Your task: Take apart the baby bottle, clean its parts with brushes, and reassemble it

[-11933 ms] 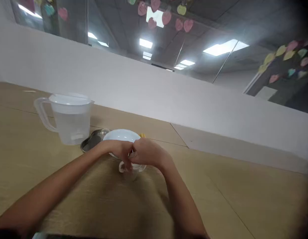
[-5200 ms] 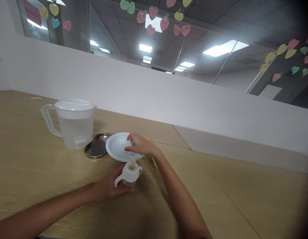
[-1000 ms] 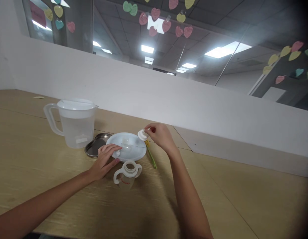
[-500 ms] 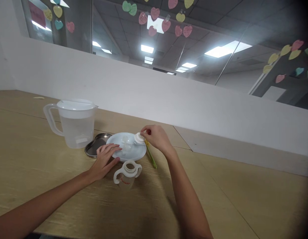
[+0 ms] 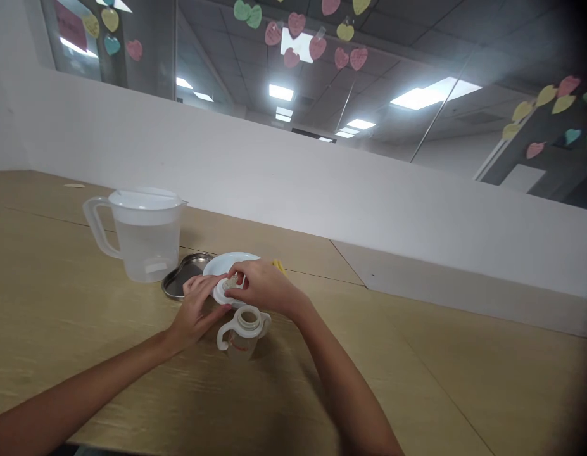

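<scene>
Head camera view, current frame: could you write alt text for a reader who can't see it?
The right hand holds a round white plastic cap over a shallow white bowl, the left hand beside it. Nearer stands an uncapped, translucent two-handled plastic bottle; at picture left are a kidney-shaped silver metal tray and a large translucent lidded plastic jug.

Tan table (image 5: 440,380), lidded pitcher (image 5: 148,247), metal tray (image 5: 176,283), white bowl (image 5: 231,259), two-handled bottle (image 5: 242,344)

White wall (image 5: 255,177) below glass (image 5: 392,54); heart notes (image 5: 358,59); ceiling lights (image 5: 430,95).
</scene>
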Tool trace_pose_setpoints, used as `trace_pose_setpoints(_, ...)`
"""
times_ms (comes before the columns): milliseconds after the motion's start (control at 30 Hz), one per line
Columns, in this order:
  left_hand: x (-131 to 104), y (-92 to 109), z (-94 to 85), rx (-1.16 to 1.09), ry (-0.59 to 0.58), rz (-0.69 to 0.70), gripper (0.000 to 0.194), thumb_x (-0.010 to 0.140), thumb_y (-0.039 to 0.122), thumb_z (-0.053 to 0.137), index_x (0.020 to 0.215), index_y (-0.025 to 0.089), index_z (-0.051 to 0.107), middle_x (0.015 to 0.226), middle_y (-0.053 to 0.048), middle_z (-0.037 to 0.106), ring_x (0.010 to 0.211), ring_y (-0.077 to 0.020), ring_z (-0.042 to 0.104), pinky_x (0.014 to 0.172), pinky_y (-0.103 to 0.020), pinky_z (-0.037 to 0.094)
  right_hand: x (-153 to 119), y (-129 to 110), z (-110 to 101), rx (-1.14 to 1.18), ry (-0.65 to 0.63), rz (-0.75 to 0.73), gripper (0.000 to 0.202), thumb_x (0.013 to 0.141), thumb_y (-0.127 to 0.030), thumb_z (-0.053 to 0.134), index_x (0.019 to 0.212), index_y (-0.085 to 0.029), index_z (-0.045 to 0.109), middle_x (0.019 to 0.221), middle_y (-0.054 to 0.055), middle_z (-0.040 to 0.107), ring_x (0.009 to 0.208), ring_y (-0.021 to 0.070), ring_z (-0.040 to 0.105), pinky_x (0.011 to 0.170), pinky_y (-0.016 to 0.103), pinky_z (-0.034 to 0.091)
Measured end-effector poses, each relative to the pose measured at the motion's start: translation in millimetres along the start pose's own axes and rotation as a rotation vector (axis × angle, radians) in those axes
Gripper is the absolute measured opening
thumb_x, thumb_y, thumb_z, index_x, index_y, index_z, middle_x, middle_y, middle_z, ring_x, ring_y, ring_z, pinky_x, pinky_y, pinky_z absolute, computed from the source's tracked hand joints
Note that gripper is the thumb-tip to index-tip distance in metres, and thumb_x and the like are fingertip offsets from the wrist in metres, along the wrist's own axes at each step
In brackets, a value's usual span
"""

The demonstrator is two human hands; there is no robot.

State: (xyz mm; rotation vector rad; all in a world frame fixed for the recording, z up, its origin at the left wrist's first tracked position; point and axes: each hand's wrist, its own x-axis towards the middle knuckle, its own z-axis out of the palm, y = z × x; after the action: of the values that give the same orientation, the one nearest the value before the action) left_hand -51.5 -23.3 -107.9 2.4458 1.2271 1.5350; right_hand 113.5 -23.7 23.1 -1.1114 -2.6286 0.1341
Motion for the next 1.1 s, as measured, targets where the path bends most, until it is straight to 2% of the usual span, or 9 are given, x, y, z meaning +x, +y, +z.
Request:
trace_pose_setpoints(133, -1, -3, 2.4, 0.021, 0.065, 0.012, 0.044, 0.087, 0.042, 0.052, 0.125, 0.022, 0.044, 0.119, -0.007, 0.057, 0.109, -0.0244, 0.049, 0.092, -0.039, 0.032, 1, 4, 5, -0.067, -0.003, -0.021, 0.02, 0.078, -0.029, 0.061, 0.089, -0.013, 0.064, 0.078, 0.003, 0.063, 0.07, 0.0128, 0.053, 0.063, 0.023, 0.033)
trace_pose_setpoints(267, -2, -3, 2.0, 0.022, 0.089, 0.029, 0.043, 0.086, 0.042, 0.052, 0.124, 0.022, 0.045, 0.117, -0.007, 0.058, 0.108, -0.0244, 0.05, 0.091, -0.039, 0.034, 1, -5, 4, -0.153, -0.013, 0.016, 0.019, 0.074, -0.028, 0.06, 0.086, -0.013, 0.064, 0.077, 0.004, 0.064, 0.069, 0.0146, 0.053, 0.06, 0.025, 0.032)
trace_pose_setpoints(700, -3, -2, 1.6, 0.013, 0.107, 0.056, 0.043, 0.087, 0.043, 0.05, 0.124, 0.022, 0.046, 0.114, -0.007, 0.059, 0.105, -0.0237, 0.05, 0.089, -0.039, 0.037, 5, -7, 13, -0.348, 0.024, -0.035, 0.022, 0.073, -0.034, 0.056, 0.082, -0.015, 0.063, 0.078, 0.005, 0.066, 0.067, 0.0168, 0.057, 0.052, 0.027, 0.026)
trace_pose_setpoints(1100, -6, -7, 5.0, -0.016, 0.09, 0.037, 0.043, 0.087, 0.035, 0.053, 0.127, 0.022, 0.044, 0.118, -0.007, 0.056, 0.11, -0.0237, 0.048, 0.093, -0.039, 0.038, 8, -6, 18, -0.442, 0.015, -0.079, 0.018, 0.08, -0.025, 0.048, 0.085, -0.014, 0.062, 0.086, 0.007, 0.067, 0.075, 0.0192, 0.061, 0.057, 0.028, 0.035)
